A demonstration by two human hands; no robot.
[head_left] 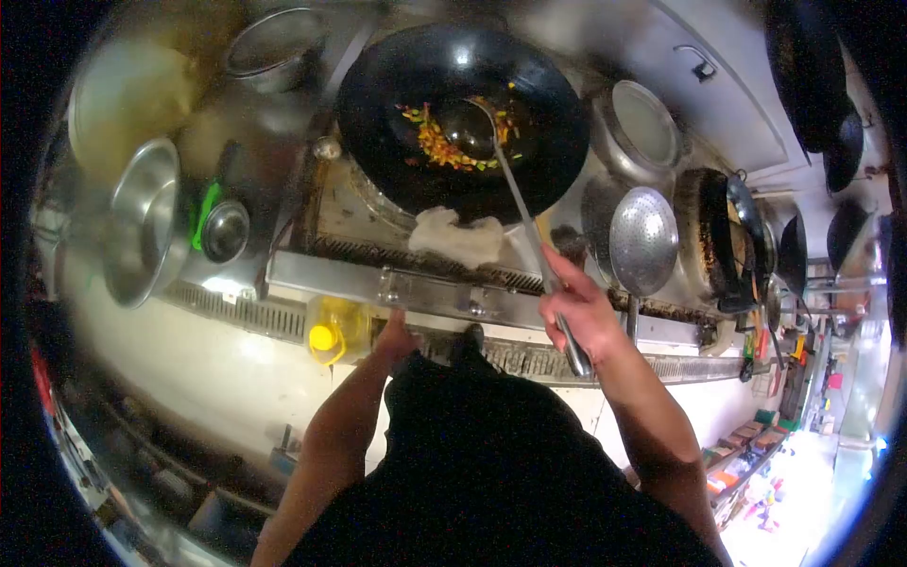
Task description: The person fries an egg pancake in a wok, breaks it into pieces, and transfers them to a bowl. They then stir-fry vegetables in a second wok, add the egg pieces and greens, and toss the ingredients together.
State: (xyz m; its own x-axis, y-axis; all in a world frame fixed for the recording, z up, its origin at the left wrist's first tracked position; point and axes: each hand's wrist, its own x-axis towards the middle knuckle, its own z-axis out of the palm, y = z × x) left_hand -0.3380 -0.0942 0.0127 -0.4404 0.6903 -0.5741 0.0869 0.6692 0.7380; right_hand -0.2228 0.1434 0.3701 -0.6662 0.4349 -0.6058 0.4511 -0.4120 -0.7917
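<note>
A large black wok point(368, 94) rests on the stove, with diced orange, yellow and green food point(439, 151) inside. My right hand point(578, 312) is closed round the long metal handle of a ladle point(515, 194), whose bowl lies among the food. At the stove's front edge, my left hand point(397, 335) is raised just under a metal knob point(387, 283); most of its fingers are hidden. A crumpled white cloth point(458, 236) lies against the wok's near side. Left of my left hand stands an oil jug with a yellow cap point(323, 337).
Right of the wok are a round metal pot point(645, 128) and a perforated skimmer point(644, 236). A steel basin point(146, 222) and a small bowl point(227, 231) beside a green-handled item point(203, 217) stand left. A strainer point(274, 47) sits at the back left. Dark pans point(803, 71) hang at right.
</note>
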